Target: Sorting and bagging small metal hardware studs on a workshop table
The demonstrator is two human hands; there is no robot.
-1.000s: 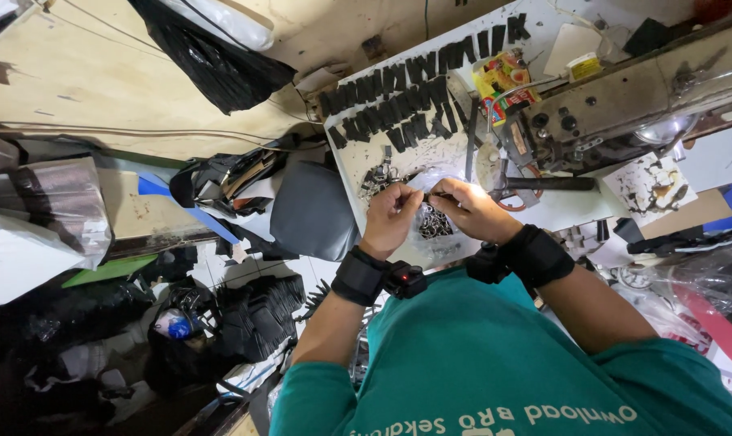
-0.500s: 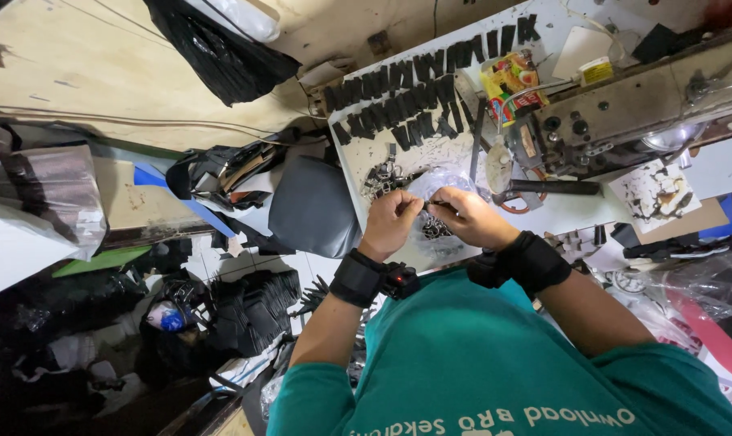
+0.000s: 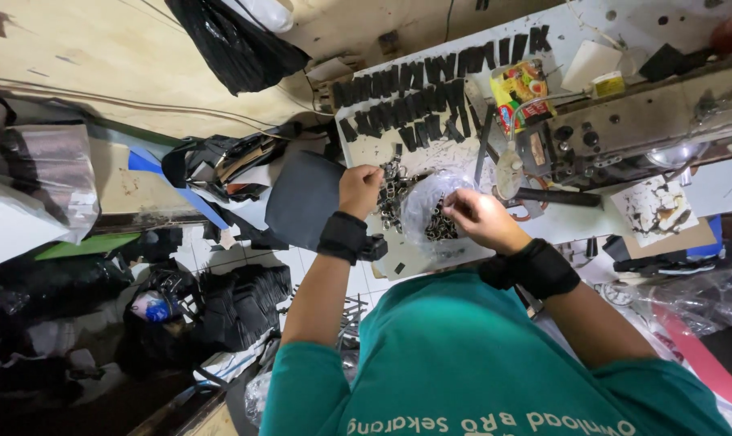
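Head view: we are pinching a clear plastic bag (image 3: 431, 211) of small metal buckles between both hands over the white worktable (image 3: 580, 228), left hand (image 3: 360, 190) fisted on its edge, right hand (image 3: 479, 216) gripping the opposite side. Beyond, black strips (image 3: 431, 97) are lying in rows beside the sewing machine (image 3: 624, 133).

Bright, even light falls on the white worktable (image 3: 616, 24) around both hands, with faint glare on the clear plastic bag (image 3: 431, 206) between them. Left of the grip, the floor sinks into deep shadow. Edges bend with wide-angle distortion.
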